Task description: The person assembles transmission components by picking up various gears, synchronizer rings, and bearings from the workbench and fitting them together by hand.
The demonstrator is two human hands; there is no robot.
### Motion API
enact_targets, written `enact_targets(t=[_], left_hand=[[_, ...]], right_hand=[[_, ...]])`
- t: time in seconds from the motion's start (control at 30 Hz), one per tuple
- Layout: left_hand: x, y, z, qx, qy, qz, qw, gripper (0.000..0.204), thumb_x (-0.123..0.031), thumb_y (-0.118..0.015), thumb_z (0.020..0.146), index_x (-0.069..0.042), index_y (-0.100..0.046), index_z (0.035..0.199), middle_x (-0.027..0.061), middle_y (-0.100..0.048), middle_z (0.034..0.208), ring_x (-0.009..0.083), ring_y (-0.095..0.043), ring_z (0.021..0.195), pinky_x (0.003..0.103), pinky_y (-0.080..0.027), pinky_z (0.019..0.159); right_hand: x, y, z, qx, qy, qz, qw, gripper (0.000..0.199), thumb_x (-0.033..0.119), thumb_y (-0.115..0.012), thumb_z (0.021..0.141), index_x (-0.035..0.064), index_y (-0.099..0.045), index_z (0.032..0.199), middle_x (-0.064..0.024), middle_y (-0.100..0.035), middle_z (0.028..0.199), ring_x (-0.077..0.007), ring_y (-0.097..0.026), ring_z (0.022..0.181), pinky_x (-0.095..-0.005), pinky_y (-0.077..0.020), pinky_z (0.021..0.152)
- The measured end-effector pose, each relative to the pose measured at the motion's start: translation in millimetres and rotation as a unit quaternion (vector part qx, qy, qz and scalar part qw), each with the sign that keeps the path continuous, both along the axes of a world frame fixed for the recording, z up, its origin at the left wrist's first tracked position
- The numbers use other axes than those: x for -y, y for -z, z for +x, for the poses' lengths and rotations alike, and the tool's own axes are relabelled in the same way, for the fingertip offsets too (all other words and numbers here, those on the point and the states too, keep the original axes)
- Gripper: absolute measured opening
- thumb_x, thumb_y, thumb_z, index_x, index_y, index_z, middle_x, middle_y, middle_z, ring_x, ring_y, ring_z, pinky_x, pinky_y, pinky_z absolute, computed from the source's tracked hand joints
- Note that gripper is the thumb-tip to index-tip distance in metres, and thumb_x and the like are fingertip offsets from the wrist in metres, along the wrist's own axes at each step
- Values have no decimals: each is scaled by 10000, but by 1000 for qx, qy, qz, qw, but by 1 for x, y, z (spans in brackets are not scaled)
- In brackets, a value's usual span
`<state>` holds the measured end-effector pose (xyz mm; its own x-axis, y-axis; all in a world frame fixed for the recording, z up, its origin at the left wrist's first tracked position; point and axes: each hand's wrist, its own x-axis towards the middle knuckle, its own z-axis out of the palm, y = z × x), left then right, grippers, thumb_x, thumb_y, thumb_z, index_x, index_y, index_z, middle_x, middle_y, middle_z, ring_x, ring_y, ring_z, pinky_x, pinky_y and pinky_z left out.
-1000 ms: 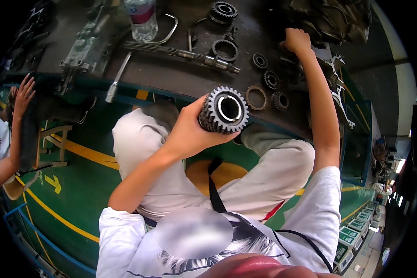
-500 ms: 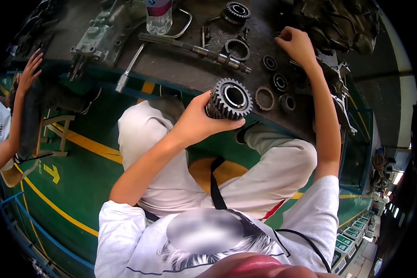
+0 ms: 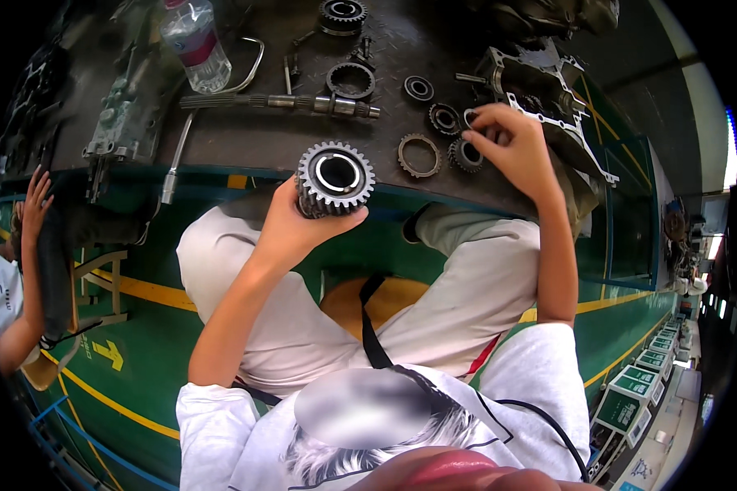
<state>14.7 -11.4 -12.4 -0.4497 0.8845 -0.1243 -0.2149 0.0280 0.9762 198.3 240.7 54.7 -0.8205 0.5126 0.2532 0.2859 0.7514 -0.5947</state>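
Left hand [image 3: 291, 225] grips gear [image 3: 334, 176], right hand [image 3: 512, 147] pinching ring [image 3: 472, 117]

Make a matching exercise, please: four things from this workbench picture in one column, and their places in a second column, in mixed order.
Things:
1. large toothed gear
2. plastic bottle
3. long splined shaft
4. flat toothed ring

Places:
A. lying across the bench, beyond the gear
B. held in the left hand
C. standing at the far left of the bench
D. flat on the bench, beside the right hand

Pairs: 1-B, 2-C, 3-A, 4-D
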Motion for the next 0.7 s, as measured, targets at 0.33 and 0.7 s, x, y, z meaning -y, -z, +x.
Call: enact_targets(t=[0.33, 0.7], left_hand=[[-6, -2, 5, 36, 15, -2, 999, 387, -69, -837, 716, -32, -644, 1049, 3, -669, 989, 78, -601, 907, 253, -489, 842], [-4, -6, 4, 2, 18, -3, 1000, 412, -83, -844, 714, -23, -633, 1062, 14, -673, 1008, 83, -610, 933, 258, -483, 871]], right_hand=[[-14, 41, -13, 67, 86, 15, 994, 215, 145, -756, 772, -20, -669, 879, -131, -639, 770, -200, -544, 563, -332, -445, 571], [-12, 38, -21, 72, 82, 41, 993, 236, 105, -763, 770, -23, -662, 941, -78, -662, 860, -82, -381, 516, -256, -367, 518]])
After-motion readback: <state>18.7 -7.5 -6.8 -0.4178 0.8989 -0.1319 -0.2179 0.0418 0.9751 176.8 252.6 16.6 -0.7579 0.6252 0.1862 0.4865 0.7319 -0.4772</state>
